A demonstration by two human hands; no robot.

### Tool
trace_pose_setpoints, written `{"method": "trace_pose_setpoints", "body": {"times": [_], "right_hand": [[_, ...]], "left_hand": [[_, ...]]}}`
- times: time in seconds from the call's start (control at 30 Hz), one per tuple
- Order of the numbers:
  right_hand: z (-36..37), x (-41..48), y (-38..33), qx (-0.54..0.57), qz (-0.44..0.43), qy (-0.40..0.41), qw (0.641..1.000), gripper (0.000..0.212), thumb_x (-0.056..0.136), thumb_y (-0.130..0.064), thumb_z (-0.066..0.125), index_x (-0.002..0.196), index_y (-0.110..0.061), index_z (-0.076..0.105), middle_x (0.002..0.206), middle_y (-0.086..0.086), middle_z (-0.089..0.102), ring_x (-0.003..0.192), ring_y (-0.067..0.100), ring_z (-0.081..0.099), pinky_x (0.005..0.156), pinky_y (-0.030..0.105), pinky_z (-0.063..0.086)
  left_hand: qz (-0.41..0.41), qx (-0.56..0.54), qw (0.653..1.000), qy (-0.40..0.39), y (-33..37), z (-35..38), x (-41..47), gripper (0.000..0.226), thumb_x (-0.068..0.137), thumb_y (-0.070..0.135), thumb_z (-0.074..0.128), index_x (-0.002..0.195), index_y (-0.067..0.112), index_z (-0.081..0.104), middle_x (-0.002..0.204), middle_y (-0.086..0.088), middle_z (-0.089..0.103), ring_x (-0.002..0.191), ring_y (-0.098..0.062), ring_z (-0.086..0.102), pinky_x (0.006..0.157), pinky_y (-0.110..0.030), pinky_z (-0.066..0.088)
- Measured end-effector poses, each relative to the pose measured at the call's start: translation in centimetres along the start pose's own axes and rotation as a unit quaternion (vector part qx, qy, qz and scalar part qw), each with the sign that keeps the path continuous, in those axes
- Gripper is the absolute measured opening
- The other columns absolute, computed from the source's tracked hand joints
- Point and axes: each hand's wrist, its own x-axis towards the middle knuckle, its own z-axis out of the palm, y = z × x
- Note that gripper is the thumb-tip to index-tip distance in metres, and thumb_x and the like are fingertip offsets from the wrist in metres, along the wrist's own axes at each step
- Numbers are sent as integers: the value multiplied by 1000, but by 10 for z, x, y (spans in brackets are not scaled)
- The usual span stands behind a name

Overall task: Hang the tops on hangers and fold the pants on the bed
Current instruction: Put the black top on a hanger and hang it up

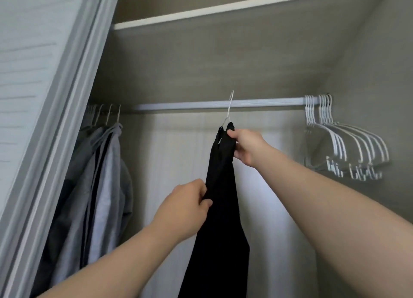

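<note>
A black top (220, 219) hangs on a thin white hanger (228, 110) whose hook reaches up over the closet rod (201, 105). My right hand (245, 147) grips the top's shoulder just under the hook. Lower down, my left hand (185, 205) pinches the black fabric at its left edge. The body of the hanger is hidden inside the garment.
Several grey and dark tops (102, 186) hang at the rod's left end beside the sliding door frame (55, 130). A bunch of several bare white hangers (344, 145) hangs at the right end. A shelf (223, 9) runs above the rod.
</note>
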Motion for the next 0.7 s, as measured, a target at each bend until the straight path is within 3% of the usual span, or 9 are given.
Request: {"method": "trace_pose_setpoints", "body": {"times": [0.17, 0.27, 0.37, 0.47, 0.57, 0.63, 0.7], "right_hand": [[9, 19, 7, -1, 8, 8, 1000, 30, 97, 2, 57, 127, 6, 58, 123, 22, 68, 110, 34, 68, 96, 47, 55], [12, 19, 19, 6, 22, 12, 1000, 27, 96, 5, 56, 123, 6, 60, 117, 22, 69, 96, 32, 69, 89, 43, 58], [15, 13, 28, -14, 12, -2, 1000, 22, 96, -2, 59, 117, 4, 63, 107, 18, 71, 83, 26, 69, 75, 37, 59], [20, 4, 27, -103, -44, -7, 994, 13, 94, -7, 60, 101, 2, 65, 98, 17, 69, 80, 27, 67, 77, 44, 62], [24, -12, 17, -319, -147, 17, 936, 18, 87, -13, 55, 90, 5, 58, 95, 21, 68, 84, 38, 67, 75, 57, 61], [29, -24, 10, -458, -171, 14, 872, 20, 85, -19, 52, 89, 0, 57, 87, 19, 68, 78, 40, 69, 73, 53, 62], [39, -31, 8, -523, -159, -16, 837, 15, 85, -17, 49, 84, -3, 55, 71, 17, 70, 58, 37, 70, 67, 47, 63]], "left_hand": [[-2, 37, 999, -3, -9, -2, 16, 17, 94, 31, 61, 82, 25, 51, 76, 3, 63, 72, -18, 62, 67, -36, 53], [-8, 41, 999, -8, -18, -4, 12, 14, 95, 29, 60, 85, 24, 52, 74, 1, 64, 73, -20, 63, 72, -40, 55], [-16, 38, 999, -8, -28, -4, 5, 12, 99, 25, 56, 89, 21, 49, 73, -1, 64, 70, -20, 62, 65, -34, 51], [-27, 15, 999, 24, -35, -7, -1, 12, 102, 22, 52, 93, 19, 45, 72, -2, 63, 64, -21, 60, 61, -36, 47], [-30, 11, 998, 48, -42, -14, -9, 13, 103, 22, 49, 93, 21, 41, 70, -3, 62, 61, -24, 58, 58, -39, 45], [-22, 25, 998, 54, -46, -21, -16, 15, 104, 24, 48, 92, 24, 38, 69, -3, 62, 60, -24, 58, 58, -43, 49], [-10, 57, 997, 48, -51, -30, -21, 15, 104, 26, 47, 93, 25, 36, 73, -1, 64, 64, -24, 62, 66, -47, 54]]}}
